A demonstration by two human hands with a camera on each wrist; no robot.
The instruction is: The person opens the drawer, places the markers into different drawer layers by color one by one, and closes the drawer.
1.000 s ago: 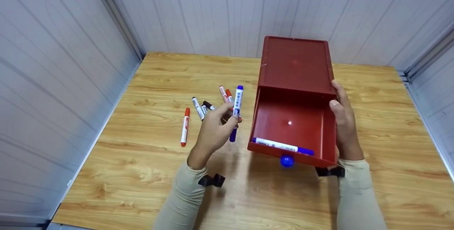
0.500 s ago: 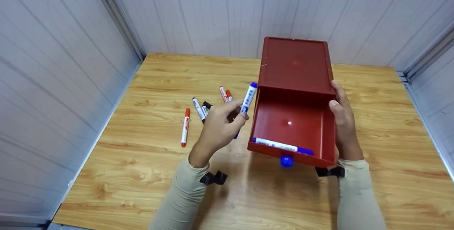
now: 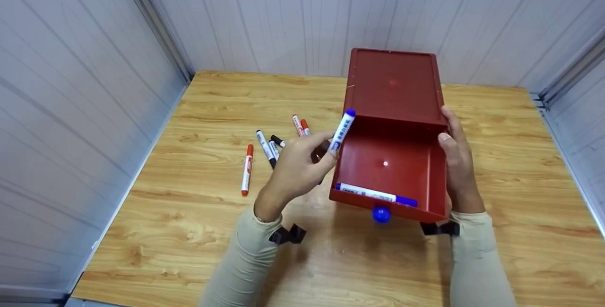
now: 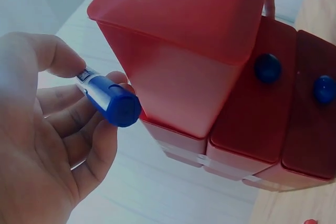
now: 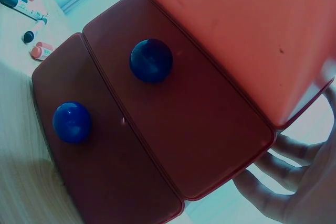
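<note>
The left hand [image 3: 301,167] pinches a white marker with blue ends [image 3: 342,129] between thumb and fingers, at the left edge of a pulled-out red drawer [image 3: 385,162]. In the left wrist view the held marker's blue end [image 4: 124,109] points at the camera. Another blue-capped marker [image 3: 373,193] lies inside the drawer along its front wall. The right hand [image 3: 461,165] grips the drawer's right side, thumb over the rim. In the right wrist view its fingers [image 5: 283,171] reach round the edge of the red unit; two lower drawers [image 5: 184,93] there are closed.
On the wooden table [image 3: 165,231], a red marker [image 3: 246,170] lies left of the left hand. Behind that hand are red markers [image 3: 298,126] and black-and-white ones [image 3: 266,146], partly hidden. Pale panels [image 3: 283,18] enclose the table at the back and sides.
The left hand has moved right with its marker, whose upper end now overlaps the drawer's left edge and leans further right. The right hand and drawer have barely moved.
</note>
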